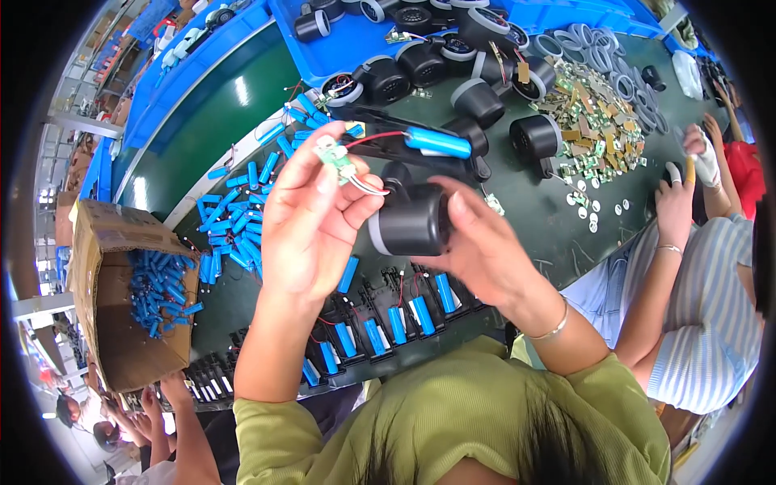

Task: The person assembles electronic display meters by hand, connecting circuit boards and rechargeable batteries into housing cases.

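Note:
My left hand (303, 214) pinches a small green circuit board (333, 158) between thumb and fingers. Thin wires run from the board; a red one reaches a blue cylindrical battery (436, 143) to its right. White and red wires lead down toward a black round housing (416, 218) with a grey rim. Wrapped around this housing's right side is my right hand (485, 246), partly blurred. Behind both hands lies a long black plastic part (380, 145), mostly covered by the battery and the hands.
Loose blue batteries (234, 218) lie left, beside a cardboard box (133, 226) of more. Black holders with batteries (396, 323) line the near edge. Black housings (477, 101), a circuit-board heap (594, 121) and grey rings (598, 56) fill the far side. A co-worker's hand (675, 206) is at right.

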Motion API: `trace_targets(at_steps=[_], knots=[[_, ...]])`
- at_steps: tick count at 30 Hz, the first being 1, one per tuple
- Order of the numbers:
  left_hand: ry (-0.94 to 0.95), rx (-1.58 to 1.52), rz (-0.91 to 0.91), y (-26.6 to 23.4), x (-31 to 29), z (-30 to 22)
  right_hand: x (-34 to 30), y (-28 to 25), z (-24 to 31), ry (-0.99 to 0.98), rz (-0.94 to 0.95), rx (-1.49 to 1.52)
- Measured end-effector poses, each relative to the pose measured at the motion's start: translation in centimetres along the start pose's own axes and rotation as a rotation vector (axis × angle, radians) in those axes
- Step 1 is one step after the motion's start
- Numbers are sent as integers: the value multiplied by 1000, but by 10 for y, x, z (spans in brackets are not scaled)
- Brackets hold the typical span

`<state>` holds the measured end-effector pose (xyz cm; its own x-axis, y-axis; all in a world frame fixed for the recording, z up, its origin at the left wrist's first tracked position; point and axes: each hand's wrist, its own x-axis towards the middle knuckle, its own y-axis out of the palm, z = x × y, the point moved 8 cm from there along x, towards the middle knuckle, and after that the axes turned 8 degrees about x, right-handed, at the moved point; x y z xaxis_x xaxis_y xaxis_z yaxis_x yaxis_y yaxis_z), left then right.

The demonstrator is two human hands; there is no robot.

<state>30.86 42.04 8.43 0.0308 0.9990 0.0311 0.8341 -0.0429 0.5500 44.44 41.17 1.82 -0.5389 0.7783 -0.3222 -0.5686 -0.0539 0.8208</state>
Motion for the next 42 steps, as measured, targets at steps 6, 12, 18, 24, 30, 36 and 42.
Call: trace_targets(at_steps=[6,12,18,24,30,36,42], knots=[[204,215,-209,-6,-19,-14,-1,12,-20,169,38,37],[294,412,-283,-10,-36,-20,-14,19,-31,363,212,160],[384,552,-322,-3,-43,-23,-5,1,-14,17,7,153],[311,380,-285,-10,-49,-16,-21,21,12,-228,203,-197],[301,285,-226,-3,-60,-16,-48,46,34,-709,511,-660],[294,267,-178,0,-70,-19,-61,55,38,-946,581,-769],[298,229,-170,-3,-73,-20,-72,66,42,-1093,564,-964]])
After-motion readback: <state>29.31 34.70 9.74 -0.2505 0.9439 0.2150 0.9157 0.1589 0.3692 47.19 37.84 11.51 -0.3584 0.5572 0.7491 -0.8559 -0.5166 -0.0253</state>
